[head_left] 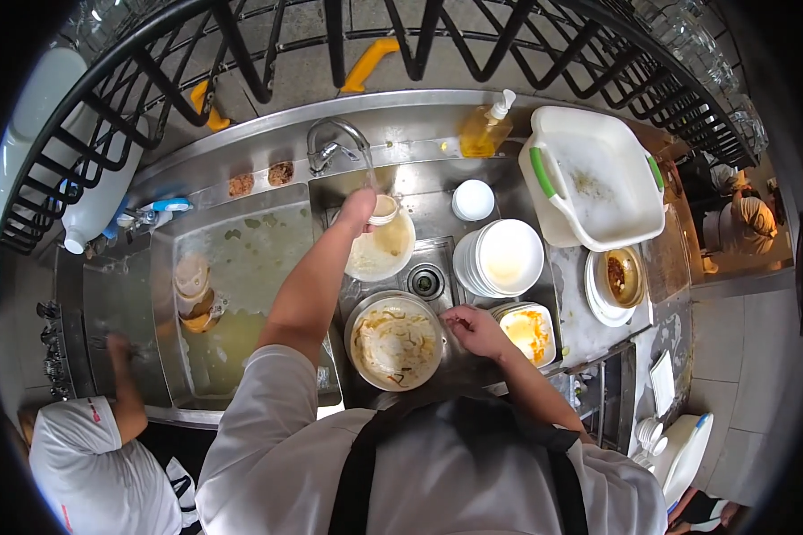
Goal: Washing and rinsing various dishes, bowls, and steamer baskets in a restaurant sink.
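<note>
My left hand (359, 210) grips a small cream-coloured bowl (384, 209) under the running tap (337, 147). Below it, a white plate (366, 259) rests in the sink and catches cloudy water. My right hand (477, 331) is closed, palm down, beside the rim of a large round bowl (393, 383) smeared with food scraps; its curled fingertips are hidden, and I cannot tell whether they hold anything. Just right of that hand lie squarish dishes (528, 334) with orange sauce. A stack of white plates (509, 259) and a small white bowl (473, 201) stand farther back.
On the left, a basin (268, 312) of murky water holds stacked bowls (194, 290). A white tub (598, 178) and soap dispenser (486, 127) stand at the back right. A black rack (330, 45) hangs overhead. Another person (98, 455) works at far left.
</note>
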Available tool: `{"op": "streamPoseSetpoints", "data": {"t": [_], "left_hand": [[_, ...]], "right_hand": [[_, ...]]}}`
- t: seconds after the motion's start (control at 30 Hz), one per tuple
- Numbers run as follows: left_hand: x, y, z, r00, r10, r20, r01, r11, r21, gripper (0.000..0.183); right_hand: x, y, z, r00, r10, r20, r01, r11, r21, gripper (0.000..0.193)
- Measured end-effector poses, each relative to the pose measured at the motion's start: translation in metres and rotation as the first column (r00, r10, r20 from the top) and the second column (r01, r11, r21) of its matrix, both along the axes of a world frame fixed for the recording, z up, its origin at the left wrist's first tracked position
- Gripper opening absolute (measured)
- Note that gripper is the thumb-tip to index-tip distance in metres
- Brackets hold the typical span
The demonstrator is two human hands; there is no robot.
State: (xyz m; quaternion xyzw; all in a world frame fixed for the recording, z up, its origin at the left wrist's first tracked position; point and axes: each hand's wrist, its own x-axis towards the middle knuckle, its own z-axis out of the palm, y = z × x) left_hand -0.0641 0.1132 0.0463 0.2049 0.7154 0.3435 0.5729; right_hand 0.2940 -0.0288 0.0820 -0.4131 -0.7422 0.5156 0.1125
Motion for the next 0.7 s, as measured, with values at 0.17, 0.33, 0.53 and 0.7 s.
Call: {"op": "streamPoseSetpoints", "data": {"t": [0.17,0.33,0.53,0.7], "left_hand": [[-0.019,0.002,0.021,0.926,-0.094,-0.365,0.114,0.993,0.033,0.057],[-0.032,0.0,0.044,0.812,-0.211,-0.544,0.273,0.961,0.035,0.083],[-0.02,0.0,0.043,0.835,-0.159,-0.527,0.232,0.97,0.076,0.074],[0.006,0.01,0.042,0.905,-0.095,-0.415,0.19,0.963,0.193,0.06]], "right_hand": [[0.0,0.0,-0.006,1.0,-0.003,0.008,0.003,0.999,0.04,0.021],[0.001,-0.003,-0.012,0.999,0.04,-0.01,-0.04,0.999,0.013,0.021],[0.001,-0.003,-0.016,0.999,0.021,-0.028,-0.021,1.0,-0.015,0.022],[0.0,0.008,-0.021,0.997,-0.074,-0.038,0.067,0.983,-0.174,0.019]]}}
